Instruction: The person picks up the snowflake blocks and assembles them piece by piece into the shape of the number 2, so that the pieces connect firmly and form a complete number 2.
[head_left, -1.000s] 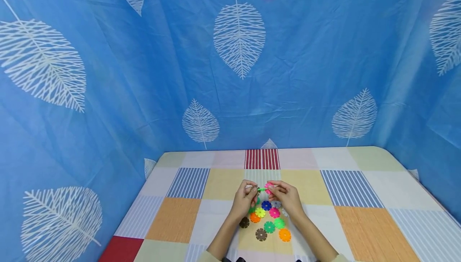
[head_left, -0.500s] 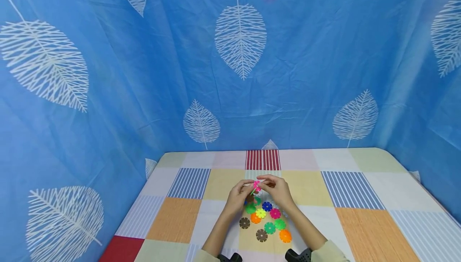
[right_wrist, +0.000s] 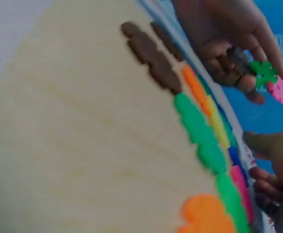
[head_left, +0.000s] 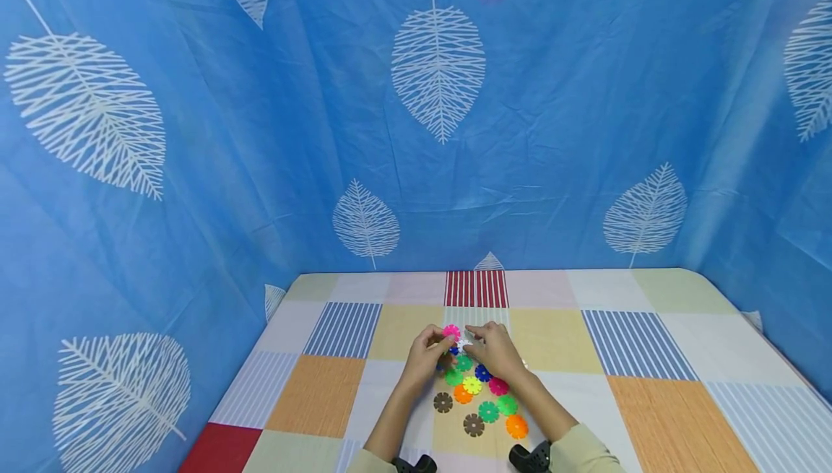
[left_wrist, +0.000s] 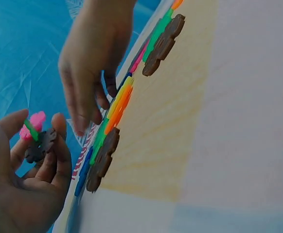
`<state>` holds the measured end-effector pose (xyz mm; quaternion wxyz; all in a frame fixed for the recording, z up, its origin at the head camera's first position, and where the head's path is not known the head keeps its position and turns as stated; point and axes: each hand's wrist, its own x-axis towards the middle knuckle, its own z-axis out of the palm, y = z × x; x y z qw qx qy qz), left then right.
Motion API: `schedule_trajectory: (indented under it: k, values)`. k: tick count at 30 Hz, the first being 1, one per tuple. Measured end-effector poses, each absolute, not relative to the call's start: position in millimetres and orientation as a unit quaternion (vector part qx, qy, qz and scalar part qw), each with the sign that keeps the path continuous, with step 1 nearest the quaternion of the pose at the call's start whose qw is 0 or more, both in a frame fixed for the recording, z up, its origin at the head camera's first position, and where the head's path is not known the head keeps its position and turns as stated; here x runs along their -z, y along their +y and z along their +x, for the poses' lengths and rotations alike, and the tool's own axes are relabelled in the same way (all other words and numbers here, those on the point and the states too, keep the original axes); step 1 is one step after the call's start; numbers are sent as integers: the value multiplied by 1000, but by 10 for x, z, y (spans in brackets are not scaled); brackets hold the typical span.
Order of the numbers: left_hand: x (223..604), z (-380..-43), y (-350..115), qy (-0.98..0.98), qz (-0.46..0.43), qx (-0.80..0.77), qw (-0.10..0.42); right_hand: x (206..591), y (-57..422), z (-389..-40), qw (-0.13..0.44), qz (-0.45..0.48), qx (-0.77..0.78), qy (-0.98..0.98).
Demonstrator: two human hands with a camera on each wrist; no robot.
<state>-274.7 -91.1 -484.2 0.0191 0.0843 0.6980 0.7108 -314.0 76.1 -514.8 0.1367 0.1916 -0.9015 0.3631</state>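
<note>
My left hand [head_left: 422, 359] holds a joined cluster of slotted plastic flower discs. A brown disc [left_wrist: 42, 145], a green disc [right_wrist: 265, 74] and a pink disc [head_left: 451, 332] make it up; fingers hide part of the brown one. To the right, my right hand [head_left: 499, 354] reaches over the table with thumb and index finger apart, nothing between them. Its fingertips are close to a whitish disc [head_left: 463, 345] beside the cluster. In the left wrist view the right hand's fingers point down toward the row of discs.
Loose discs lie on the patchwork tablecloth [head_left: 552, 321] between the forearms: an orange disc [head_left: 516, 427], a brown disc [head_left: 474, 425], a yellow disc [head_left: 472, 385], a blue disc [head_left: 482, 372] and several others. A blue leaf-print curtain [head_left: 520, 133] encloses the table's back and sides.
The pink disc was in my right hand's fingers and was brought left to the green one. It now stays in the left hand's cluster; the right hand has let go and drawn slightly right.
</note>
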Motion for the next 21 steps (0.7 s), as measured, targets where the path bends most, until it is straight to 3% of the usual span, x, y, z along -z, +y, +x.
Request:
schedule_trajectory:
  k: [5, 13, 21]
  values:
    - [4856, -2739, -913, 668, 74, -740, 25, 5204, 782, -3113, 137, 193, -390, -890]
    - [4838, -2700, -858, 657, 67, -750, 37, 5169, 858, -2922, 97, 146, -623, -762]
    - [4804, -2691, -835, 666, 92, -740, 21, 5137, 861, -2844, 128, 170, -650, -730]
